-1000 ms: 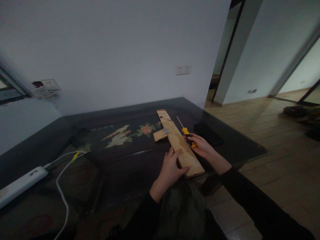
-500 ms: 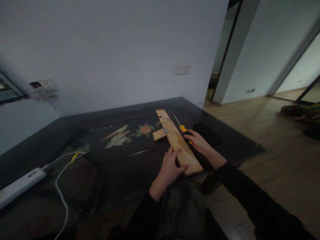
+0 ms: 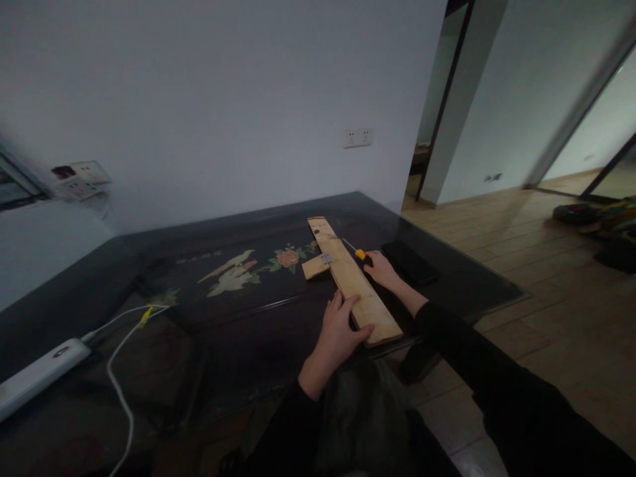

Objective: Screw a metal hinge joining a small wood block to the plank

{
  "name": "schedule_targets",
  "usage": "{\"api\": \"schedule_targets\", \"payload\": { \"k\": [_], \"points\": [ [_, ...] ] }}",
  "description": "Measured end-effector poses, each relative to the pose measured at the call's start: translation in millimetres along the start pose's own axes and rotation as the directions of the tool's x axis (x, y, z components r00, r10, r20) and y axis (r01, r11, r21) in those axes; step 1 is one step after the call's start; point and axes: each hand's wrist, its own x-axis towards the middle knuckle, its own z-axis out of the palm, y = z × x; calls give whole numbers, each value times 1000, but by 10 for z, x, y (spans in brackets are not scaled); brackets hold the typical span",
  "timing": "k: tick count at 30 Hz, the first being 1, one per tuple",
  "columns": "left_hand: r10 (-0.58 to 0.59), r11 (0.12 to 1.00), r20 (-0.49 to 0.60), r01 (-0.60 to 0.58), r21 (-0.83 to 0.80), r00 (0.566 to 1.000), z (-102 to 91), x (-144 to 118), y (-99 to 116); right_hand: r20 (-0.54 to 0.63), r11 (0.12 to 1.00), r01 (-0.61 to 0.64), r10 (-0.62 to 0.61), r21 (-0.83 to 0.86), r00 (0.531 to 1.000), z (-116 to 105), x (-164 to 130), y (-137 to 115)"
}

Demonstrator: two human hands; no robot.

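Nearest the camera, the person's dark sleeves and lap fill the lower edge of the view. The left hand (image 3: 340, 331) lies flat on the near end of the long wooden board (image 3: 354, 281), fingers spread wide and pressing down, thumb resting on the board's top face. It has not shifted over the last second; the board stays pinned in the same place on the dark glass-topped table (image 3: 248, 318).

The board runs diagonally away from the person. Partway along it, a small metal hinge (image 3: 326, 258) joins it to a short wooden piece (image 3: 316, 267) that sticks out to the left.

The right hand (image 3: 381, 268) now sits just beside the board's right edge, level with the hinge. A second ago it lay nearer the person, with the yellow-handled screwdriver (image 3: 358, 253) showing most of its handle and shaft. The hand has slid forward along the board, and the fingers are now curled narrowly around the handle; only the yellow front of the handle and a short length of shaft show beyond the knuckles. This reads as the tool being brought up toward the hinge.

A flat black object (image 3: 410, 263) lies just right of that hand. Farther left lie a white power strip (image 3: 37, 371) and its cable (image 3: 122, 384). A wall socket (image 3: 358, 137) sits on the far wall.
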Motion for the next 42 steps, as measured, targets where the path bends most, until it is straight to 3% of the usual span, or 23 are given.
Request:
{"api": "schedule_targets", "payload": {
  "k": [8,20,33,42],
  "points": [
    [-18,1000,4,18,1,1000,-8,-14,33,-29,999,-25,24,-24,999,18,-27,-15],
    [27,1000,-25,-26,17,999,67,-15,-34,-63,997,77,-76,3,995,-54,-88,-14],
    [34,999,-24,-34,7,999,75,-25,-72,-24,994,105,-105,-28,994,-88,-153,-33],
    [65,995,-62,-69,-65,996,-48,-66,-27,-52,995,95,-94,11,994,-214,-176,-113]
  ]
}}
